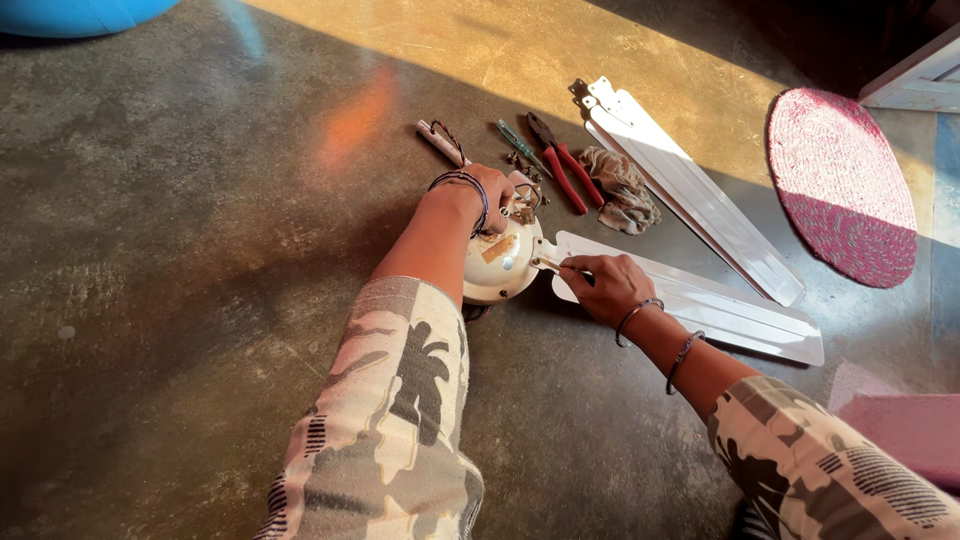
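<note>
Left hand: the left hand point(487, 195) lies on top of the fan motor point(497, 262), near its wires; the fingers are curled, but I cannot tell if they grip anything.
Right hand: the right hand point(608, 287) has its fingers pinched together on a small thin tool or screw, too small to tell which, at the spot where the blade meets the motor.
Fan motor: round and cream-white, it sits on the floor point(200, 250) in the middle, between both hands.
Fan blade: one long white fan blade point(720, 310) touches the motor and runs off to the right.
Loose blades: more white blades point(690, 190) lie farther away, on the right.
Tools: red pliers point(562, 163) and a green screwdriver point(520, 145) lie just past the motor, side by side.
Rag: a crumpled rag point(620, 190) lies beside the pliers.
Mat: a round pink mat point(840, 185) lies far right.
Sleeves: both arms wear sleeves with a grey and white leaf pattern.
</note>
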